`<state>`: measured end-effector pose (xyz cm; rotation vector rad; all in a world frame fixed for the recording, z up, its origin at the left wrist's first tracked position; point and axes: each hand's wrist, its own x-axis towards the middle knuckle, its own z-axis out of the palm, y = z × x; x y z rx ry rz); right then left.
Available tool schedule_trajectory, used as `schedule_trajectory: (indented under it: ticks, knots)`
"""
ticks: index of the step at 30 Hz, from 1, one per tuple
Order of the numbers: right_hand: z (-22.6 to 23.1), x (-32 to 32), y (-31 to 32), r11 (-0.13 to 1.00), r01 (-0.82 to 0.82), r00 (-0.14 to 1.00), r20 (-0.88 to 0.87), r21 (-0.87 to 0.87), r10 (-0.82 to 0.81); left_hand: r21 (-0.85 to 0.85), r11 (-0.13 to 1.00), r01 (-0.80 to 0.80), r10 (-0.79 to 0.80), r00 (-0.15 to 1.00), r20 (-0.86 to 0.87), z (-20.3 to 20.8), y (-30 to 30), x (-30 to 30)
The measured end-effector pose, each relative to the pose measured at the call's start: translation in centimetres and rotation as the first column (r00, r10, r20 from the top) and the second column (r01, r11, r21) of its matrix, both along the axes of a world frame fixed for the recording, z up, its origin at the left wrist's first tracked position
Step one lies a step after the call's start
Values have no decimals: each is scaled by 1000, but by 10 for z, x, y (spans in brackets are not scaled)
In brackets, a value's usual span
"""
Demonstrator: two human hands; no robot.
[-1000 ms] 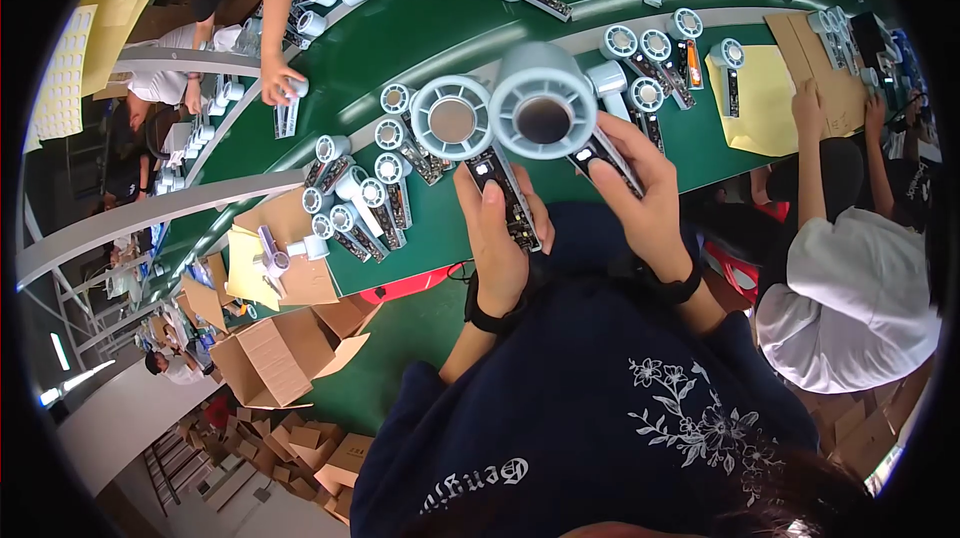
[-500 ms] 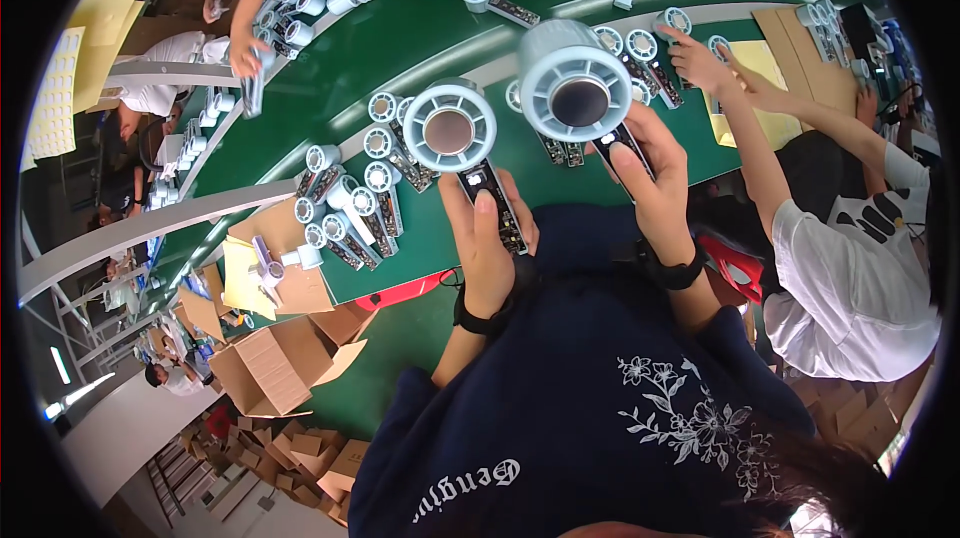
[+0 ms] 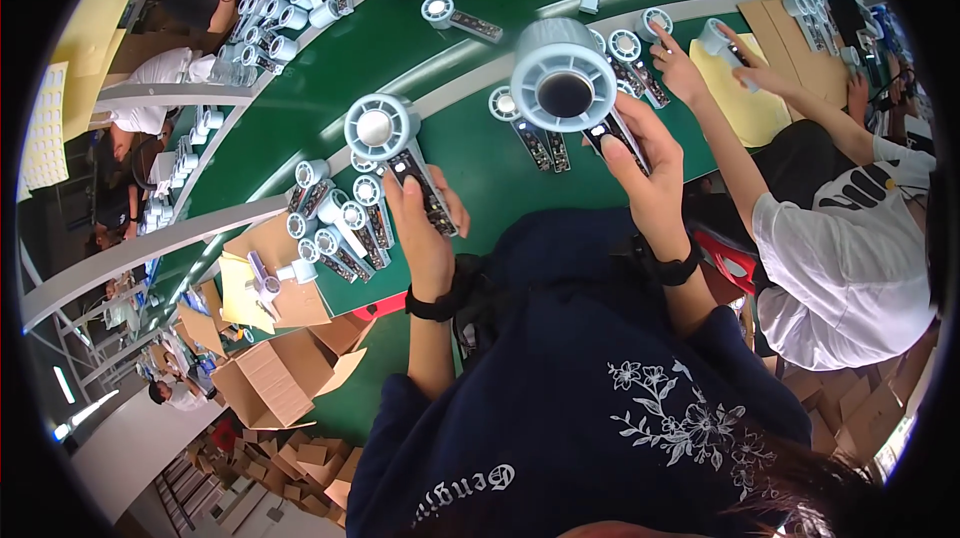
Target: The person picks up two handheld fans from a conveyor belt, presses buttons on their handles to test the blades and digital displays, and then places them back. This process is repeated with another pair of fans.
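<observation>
My left hand [image 3: 426, 228] is closed around the handle of a light blue handheld fan [image 3: 382, 128], its thumb lying on the open handle. A circuit board shows along that handle, and a round silver disc sits in the ring-shaped head. Nearer to me on the right, my right hand [image 3: 648, 158] grips a second light blue handheld fan [image 3: 563, 78], whose hub looks dark. Its thumb presses the exposed board. Below and left of my left hand, several similar fans [image 3: 340, 238] lie in a cluster on the green table [image 3: 470, 178], partly hidden by it.
A co-worker's hands [image 3: 680, 68] are among fans to the right, by a yellow sheet [image 3: 745, 108]. A metal rail [image 3: 480, 73] crosses the table. An open cardboard box [image 3: 275, 373] stands at lower left. More fans [image 3: 290, 13] are piled at the far left.
My left hand has moved left with its fan, away from the other fan. My right hand has barely shifted. At upper left, another person's arm has drawn back from the table.
</observation>
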<state>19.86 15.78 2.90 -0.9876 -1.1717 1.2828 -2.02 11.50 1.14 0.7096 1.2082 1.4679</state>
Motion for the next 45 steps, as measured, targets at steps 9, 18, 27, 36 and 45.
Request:
schedule_trajectory:
  ticks: [9, 18, 27, 36, 45]
  knots:
    - [-3, 12, 13, 993, 114, 993, -14, -36, -115, -68, 990, 127, -120, 988, 93, -8, 28, 20]
    - [-38, 57, 24, 901, 203, 972, -31, -383, -232, -220, 830, 513, -461, 852, 249, -35, 70, 82]
    - [-181, 140, 64, 722, 447, 894, 256, -528, -367, -368, 592, 717, -619, 697, 362, -133, 78, 211]
    - [-228, 175, 108, 861, 299, 715, 694, -412, 84, -104, 949, 296, -312, 851, -423, -259, 73, 270]
    - [-151, 76, 179, 917, 362, 542, 762, 169, -354, -421, 805, 418, -278, 892, 356, -207, 86, 243]
